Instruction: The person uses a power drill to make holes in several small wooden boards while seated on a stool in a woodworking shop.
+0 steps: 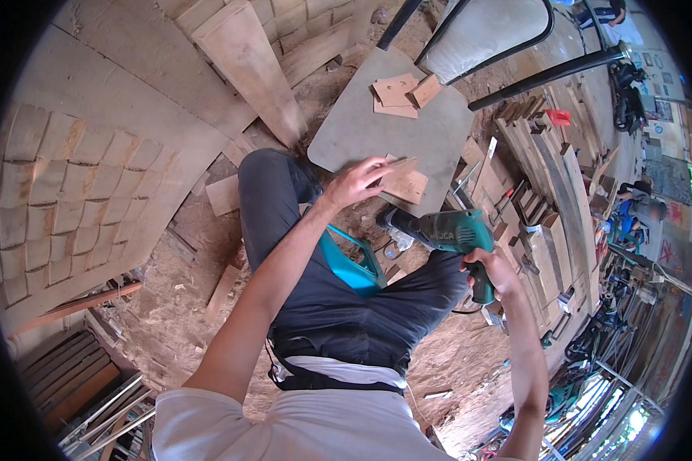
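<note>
My left hand [355,183] is closed on the edge of a small wooden board [397,168], tilted over the near part of a grey chair seat [342,131]. Beneath it, a second flat wooden piece [413,187] lies on the seat. My right hand [494,270] grips the handle of a green and black power drill [457,229]. The drill's dark front end points left, just off the seat's near edge, apart from the wood. Farther up the seat lies a small stack of thin wooden pieces [394,92], with a small wooden block [426,91] beside it.
Black metal legs [546,75] rise around the seat. Long planks [565,200] are piled at the right; a large carved wooden panel [77,192] fills the left. A teal plastic stool [354,265] shows between my legs. Wood scraps litter the dirt floor. A person [646,211] is at the far right.
</note>
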The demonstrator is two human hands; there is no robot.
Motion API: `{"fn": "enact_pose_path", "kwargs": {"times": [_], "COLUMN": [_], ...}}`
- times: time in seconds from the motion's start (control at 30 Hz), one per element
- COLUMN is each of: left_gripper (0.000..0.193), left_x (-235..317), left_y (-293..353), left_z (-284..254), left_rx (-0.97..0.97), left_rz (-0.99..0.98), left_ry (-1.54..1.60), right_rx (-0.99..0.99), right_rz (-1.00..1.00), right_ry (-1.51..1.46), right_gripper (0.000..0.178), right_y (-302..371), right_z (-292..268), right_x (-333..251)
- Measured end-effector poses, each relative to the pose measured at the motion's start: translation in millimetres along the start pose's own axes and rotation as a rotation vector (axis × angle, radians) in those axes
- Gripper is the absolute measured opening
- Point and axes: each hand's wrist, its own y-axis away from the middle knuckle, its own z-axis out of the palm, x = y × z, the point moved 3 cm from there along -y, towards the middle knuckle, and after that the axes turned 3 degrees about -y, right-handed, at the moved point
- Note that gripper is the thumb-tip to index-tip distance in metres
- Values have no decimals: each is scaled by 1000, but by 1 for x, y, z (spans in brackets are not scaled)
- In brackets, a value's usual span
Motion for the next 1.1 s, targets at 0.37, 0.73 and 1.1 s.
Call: {"fn": "enact_pose_path", "kwargs": {"times": [0.37, 0.73, 1.1], "left_gripper": [56, 56, 53], "left_x": [-7, -11, -21], "left_y": [6, 3, 6], "left_z": [10, 12, 16], "left_rx": [-41, -160, -195], "left_rz": [-305, -308, -337], "left_ry": [346, 22, 50], "right_rx": [20, 65, 93], "right_rz": [-8, -159, -228], "right_ry": [-1, 24, 28], "right_gripper": [26, 19, 24], "right_y": [-7, -4, -21], "right_z": [-2, 5, 9], "right_x": [17, -21, -38]}}
